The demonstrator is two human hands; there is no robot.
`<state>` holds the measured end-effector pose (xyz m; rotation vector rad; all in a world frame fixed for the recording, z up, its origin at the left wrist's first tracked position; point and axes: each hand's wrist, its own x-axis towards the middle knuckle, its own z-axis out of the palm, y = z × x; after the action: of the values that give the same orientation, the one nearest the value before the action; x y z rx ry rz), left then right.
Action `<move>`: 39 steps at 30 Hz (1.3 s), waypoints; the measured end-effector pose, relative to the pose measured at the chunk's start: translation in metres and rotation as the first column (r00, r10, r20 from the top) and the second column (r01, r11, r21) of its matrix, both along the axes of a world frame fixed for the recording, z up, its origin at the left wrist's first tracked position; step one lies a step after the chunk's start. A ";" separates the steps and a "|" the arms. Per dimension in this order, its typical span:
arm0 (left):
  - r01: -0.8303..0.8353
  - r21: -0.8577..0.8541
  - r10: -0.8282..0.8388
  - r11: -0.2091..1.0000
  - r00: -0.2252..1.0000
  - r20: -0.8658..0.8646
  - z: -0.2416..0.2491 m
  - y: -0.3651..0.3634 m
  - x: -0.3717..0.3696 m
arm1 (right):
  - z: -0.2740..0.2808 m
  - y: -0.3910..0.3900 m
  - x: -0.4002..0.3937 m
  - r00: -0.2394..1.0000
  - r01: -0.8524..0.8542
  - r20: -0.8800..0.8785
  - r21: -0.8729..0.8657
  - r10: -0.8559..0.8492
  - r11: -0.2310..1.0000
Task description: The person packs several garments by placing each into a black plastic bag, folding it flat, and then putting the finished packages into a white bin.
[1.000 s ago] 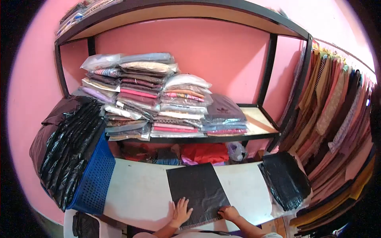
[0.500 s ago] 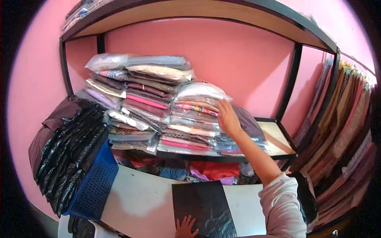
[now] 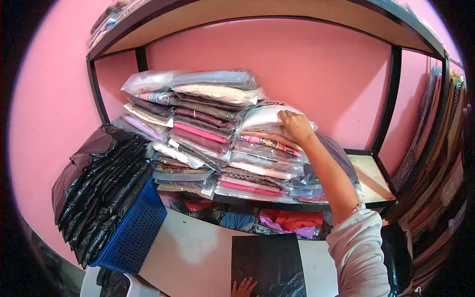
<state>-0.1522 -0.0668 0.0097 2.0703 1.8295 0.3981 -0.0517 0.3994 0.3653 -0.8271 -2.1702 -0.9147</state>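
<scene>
My right hand point(image 3: 297, 126) is at the top of the right-hand stack, its fingers closed on the edge of a white garment in a clear plastic bag point(image 3: 267, 115). Under that package lie several more bagged folded garments point(image 3: 267, 154), in pink, orange and patterned cloth. My left hand point(image 3: 244, 287) rests flat with fingers spread on a black plastic mailing bag point(image 3: 267, 262), and the lower part of this hand is cut off by the frame. The black bag lies on the white tabletop point(image 3: 185, 247).
Taller stacks of bagged clothes point(image 3: 203, 106) fill the shelf's left side. A blue basket point(image 3: 133, 235) packed with black plastic parcels point(image 3: 106, 198) stands at left. Overhead runs a shelf board point(image 3: 247, 12) on black posts. Fabrics point(image 3: 445, 148) hang at far right.
My right hand has come down onto the top white package and closed on its edge. The view has shifted, so the scene sits farther right. My left hand stays on the black bag.
</scene>
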 end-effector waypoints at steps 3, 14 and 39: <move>-0.008 0.009 0.008 1.000 0.998 0.058 0.002 -0.001 -0.001 | 0.006 -0.005 0.012 0.999 0.035 0.022 0.004 -0.035 0.999; -0.016 0.032 0.012 0.999 0.993 0.120 -0.001 -0.003 -0.003 | 0.012 -0.004 0.040 0.997 0.006 -0.072 0.099 0.001 0.995; 0.007 0.008 -0.007 1.000 1.000 0.002 0.007 -0.001 0.001 | -0.098 -0.049 0.163 0.892 -0.083 -0.450 -0.249 -0.040 0.965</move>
<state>-0.1516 -0.0678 0.0167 2.0803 1.8219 0.4058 0.1117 0.3503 0.2675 -1.0246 -1.8963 -0.3685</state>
